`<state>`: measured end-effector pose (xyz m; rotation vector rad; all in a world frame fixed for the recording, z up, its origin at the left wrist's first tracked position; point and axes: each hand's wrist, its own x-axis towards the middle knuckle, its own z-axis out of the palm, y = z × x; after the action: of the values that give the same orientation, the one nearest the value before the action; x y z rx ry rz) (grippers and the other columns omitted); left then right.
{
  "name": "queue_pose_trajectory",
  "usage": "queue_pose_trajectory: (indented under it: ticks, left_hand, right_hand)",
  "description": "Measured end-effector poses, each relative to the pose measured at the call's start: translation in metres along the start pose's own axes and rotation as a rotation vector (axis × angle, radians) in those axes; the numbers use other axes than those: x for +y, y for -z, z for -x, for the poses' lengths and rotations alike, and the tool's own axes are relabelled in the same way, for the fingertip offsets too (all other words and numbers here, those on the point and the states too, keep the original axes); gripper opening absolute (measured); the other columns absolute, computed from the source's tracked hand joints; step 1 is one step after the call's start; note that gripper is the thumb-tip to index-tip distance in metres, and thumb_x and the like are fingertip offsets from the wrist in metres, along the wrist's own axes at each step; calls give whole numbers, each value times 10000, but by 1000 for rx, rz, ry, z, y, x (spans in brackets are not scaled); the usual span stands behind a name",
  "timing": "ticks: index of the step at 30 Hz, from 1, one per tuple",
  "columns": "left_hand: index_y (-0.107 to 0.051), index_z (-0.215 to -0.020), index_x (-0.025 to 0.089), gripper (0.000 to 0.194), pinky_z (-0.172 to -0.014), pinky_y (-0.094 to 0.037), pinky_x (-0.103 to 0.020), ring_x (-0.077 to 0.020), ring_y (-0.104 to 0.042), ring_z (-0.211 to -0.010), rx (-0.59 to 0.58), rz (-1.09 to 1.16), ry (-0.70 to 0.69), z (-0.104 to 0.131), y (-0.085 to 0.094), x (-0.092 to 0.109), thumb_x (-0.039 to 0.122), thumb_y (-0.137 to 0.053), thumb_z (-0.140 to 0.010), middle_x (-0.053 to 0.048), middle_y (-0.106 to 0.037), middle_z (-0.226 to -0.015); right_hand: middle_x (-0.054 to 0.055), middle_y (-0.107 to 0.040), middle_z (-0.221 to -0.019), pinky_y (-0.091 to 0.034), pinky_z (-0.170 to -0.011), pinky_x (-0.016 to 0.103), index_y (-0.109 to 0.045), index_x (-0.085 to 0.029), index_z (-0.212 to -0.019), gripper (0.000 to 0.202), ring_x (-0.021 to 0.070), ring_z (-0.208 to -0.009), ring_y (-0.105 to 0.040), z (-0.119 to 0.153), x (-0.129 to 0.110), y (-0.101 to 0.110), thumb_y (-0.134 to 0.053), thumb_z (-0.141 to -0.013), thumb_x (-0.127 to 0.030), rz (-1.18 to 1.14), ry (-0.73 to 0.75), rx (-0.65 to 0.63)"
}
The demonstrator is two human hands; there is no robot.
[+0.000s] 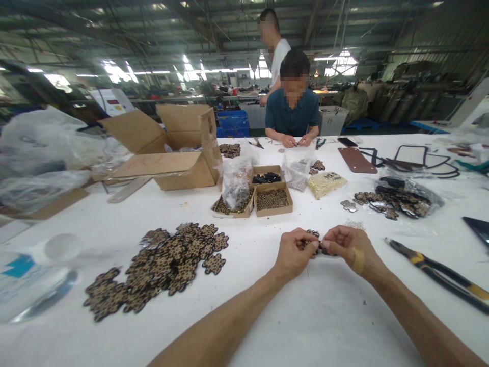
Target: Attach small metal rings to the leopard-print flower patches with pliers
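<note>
My left hand [292, 253] pinches a leopard-print, flower-shaped patch [314, 234] with a dark edge, just above the white table. Close against it, my right hand [353, 250] has thumb and fingers pressed together at the patch's right side. A small dark piece shows at those fingertips, too small to name. A tan bandage strip [358, 260] is wrapped on the right hand near the thumb. Left of my hands lies a heap of similar patches [164, 265]. Behind my right hand are small clear bits [354, 224] on the table.
Small cartons hold brass-coloured studs [272, 200] and black pieces [266, 178]. Pliers [439, 272] lie at the right, below a bag of patches [410, 199]. An open cardboard box [187, 171] stands at the left. Across the table sits a co-worker [292, 109]; another person stands behind.
</note>
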<state>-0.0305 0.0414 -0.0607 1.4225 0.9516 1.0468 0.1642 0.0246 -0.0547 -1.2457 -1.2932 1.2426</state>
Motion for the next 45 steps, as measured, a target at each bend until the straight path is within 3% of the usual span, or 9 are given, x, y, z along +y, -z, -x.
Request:
queue_pose_trajectory:
  ticks: [10,13,18,21,24,29,34,41,45]
  left_hand:
    - [-765,-830,191,124,-623,-448,-267,-157,-586,-724,17,-272,-163,6,0,12,292,-693,-823,-61,-666,-826]
    - [-697,-790,184,78,-652,-427,-265,-151,-568,-736,27,-347,-194,6,-1,12,239,-660,-830,-44,-646,-815]
    - [-619,-747,187,87,-695,-417,-274,-161,-556,-756,156,-429,-261,-1,5,8,195,-603,-832,-38,-613,-800]
    - [-581,-722,196,89,-719,-414,-281,-167,-555,-762,300,-489,-282,-6,12,1,166,-589,-806,-32,-600,-795]
    - [-565,-731,203,82,-710,-405,-282,-168,-554,-748,383,-570,-256,-8,19,-7,156,-582,-795,-24,-597,-795]
    - [-557,-740,203,88,-674,-383,-281,-165,-548,-707,449,-642,-214,-12,31,-14,131,-563,-791,-19,-599,-775]
    - [-560,-690,193,101,-674,-404,-286,-168,-552,-692,472,-584,-221,-14,35,-15,121,-567,-760,-24,-603,-718]
    - [-642,-740,158,80,-609,-430,-259,-150,-582,-615,376,-349,-16,-13,32,-20,212,-596,-775,-33,-669,-676]
    - [-637,-712,162,66,-600,-408,-248,-142,-574,-618,281,-483,-99,-11,30,-6,172,-585,-752,-26,-659,-663]
  right_hand:
    - [25,-671,-671,-478,-587,292,-681,-161,-826,365,165,-612,-589,2,3,-7,-876,-671,-429,2,-13,-7]
    - [32,-672,-699,-503,-625,313,-666,-169,-855,347,182,-644,-610,3,-1,-6,-814,-741,-462,62,27,-19]
    - [85,-702,-1029,-501,-856,411,-644,-215,-1112,353,265,-926,-637,4,-5,18,-718,-827,-408,624,297,-49]
    - [103,-664,-1089,-461,-904,444,-619,-218,-1198,381,291,-1001,-589,4,-3,27,-694,-836,-310,949,391,-168]
    - [111,-634,-1052,-458,-866,410,-638,-209,-1134,255,276,-976,-575,6,-4,24,-614,-881,-228,1066,427,-275]
    - [98,-604,-1032,-471,-782,354,-624,-223,-1106,222,249,-905,-591,15,-16,18,-603,-885,-228,1068,461,-329]
    - [77,-600,-1031,-472,-722,335,-601,-254,-1101,239,227,-830,-606,25,-35,15,-594,-868,-199,1065,503,-316]
    - [84,-635,-947,-473,-690,338,-628,-249,-1022,150,229,-787,-641,27,-47,18,-529,-928,-188,1093,662,-163]
    - [84,-658,-930,-482,-682,312,-650,-237,-1048,184,205,-770,-641,28,-43,16,-531,-940,-147,1067,811,-109]
